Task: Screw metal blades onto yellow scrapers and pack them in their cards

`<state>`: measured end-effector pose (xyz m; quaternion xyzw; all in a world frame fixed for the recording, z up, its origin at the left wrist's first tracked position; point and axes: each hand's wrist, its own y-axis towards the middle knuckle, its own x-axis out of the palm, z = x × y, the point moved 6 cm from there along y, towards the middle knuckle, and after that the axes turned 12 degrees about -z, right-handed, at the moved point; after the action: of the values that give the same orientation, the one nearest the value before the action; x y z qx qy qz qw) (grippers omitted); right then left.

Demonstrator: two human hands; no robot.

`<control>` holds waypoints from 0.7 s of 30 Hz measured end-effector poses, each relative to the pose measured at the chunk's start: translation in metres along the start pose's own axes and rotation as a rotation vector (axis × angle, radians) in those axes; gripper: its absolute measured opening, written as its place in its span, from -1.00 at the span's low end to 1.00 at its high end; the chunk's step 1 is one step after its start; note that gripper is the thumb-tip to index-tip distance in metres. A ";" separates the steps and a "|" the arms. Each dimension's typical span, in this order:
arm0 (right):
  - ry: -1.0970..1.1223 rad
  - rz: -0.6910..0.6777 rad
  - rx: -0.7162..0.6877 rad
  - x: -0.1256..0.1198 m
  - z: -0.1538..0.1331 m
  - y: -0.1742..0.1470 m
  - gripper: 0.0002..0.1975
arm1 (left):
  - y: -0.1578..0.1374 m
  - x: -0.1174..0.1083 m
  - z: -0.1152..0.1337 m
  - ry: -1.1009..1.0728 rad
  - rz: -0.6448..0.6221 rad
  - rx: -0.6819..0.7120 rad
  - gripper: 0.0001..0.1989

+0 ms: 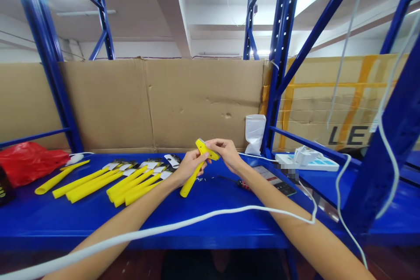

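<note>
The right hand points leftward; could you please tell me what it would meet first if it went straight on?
The right hand would likely meet the yellow scraper first, at its wide end, which it appears to touch; the left hand, holding that scraper, is close by, though exact depth is unclear.

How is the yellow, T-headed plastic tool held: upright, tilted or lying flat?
Tilted: the yellow, T-headed plastic tool slants in the left hand and right hand, its handle running down leftward from its head.

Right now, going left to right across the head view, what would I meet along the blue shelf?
Red plastic bag, tagged yellow scrapers, left hand gripping a yellow scraper, right hand at its blade end, white bag, white power strip.
</note>
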<state>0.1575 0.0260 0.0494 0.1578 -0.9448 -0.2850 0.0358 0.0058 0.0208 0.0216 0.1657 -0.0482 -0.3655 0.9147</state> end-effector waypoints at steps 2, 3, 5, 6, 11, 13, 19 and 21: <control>-0.006 0.006 -0.003 0.001 0.000 0.000 -0.67 | 0.000 0.001 0.000 0.007 -0.001 -0.005 -0.32; -0.008 0.010 -0.004 0.001 0.000 0.000 -0.66 | 0.000 0.001 0.000 0.011 -0.004 -0.008 -0.32; -0.011 0.019 -0.003 0.001 0.000 0.000 -0.65 | 0.000 0.002 0.001 0.015 -0.011 -0.010 -0.32; -0.012 0.022 0.000 0.001 0.000 0.000 -0.64 | -0.001 0.002 0.001 0.014 -0.011 -0.009 -0.32; -0.018 0.018 0.014 0.000 0.000 0.001 -0.60 | -0.001 0.003 0.002 -0.006 -0.019 -0.011 -0.33; -0.018 0.004 0.020 0.001 -0.001 0.001 -0.61 | -0.001 0.004 0.002 -0.019 -0.027 -0.013 -0.34; -0.001 -0.057 0.053 0.002 -0.001 0.001 -0.61 | -0.001 0.003 0.002 -0.016 -0.031 0.010 -0.35; 0.013 -0.084 0.074 0.002 0.000 0.001 -0.60 | -0.002 0.003 0.003 -0.010 -0.032 0.016 -0.35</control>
<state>0.1558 0.0262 0.0504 0.2002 -0.9470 -0.2500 0.0239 0.0064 0.0165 0.0232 0.1719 -0.0530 -0.3806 0.9071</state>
